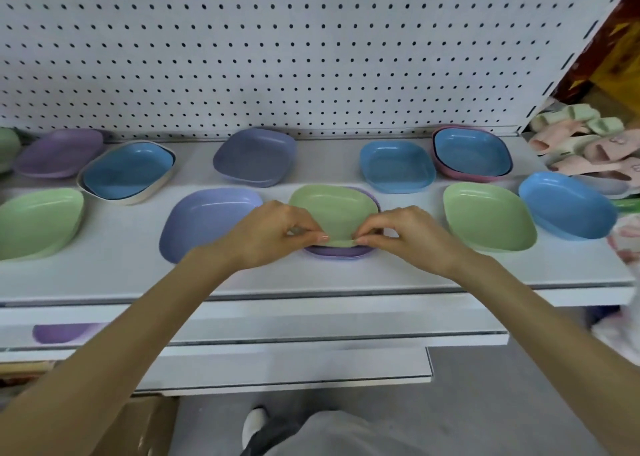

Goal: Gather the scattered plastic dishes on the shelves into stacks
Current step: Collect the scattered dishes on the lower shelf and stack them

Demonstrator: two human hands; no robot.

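White shelf (pixel 311 275) carries scattered plastic dishes (pixel 488 216). Nearest, the left hand (pixel 273 234) and right hand (pixel 412 235) each pinch the front rim of a green dish (pixel 334 209), their grip closed on it; it sits atop a purple stack (pixel 337 252) at mid-shelf. Pegboard (pixel 277 57) stands behind.

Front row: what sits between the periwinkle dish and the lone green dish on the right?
Head view: a green dish over a purple stack, its near rim pinched by the left hand and right hand.
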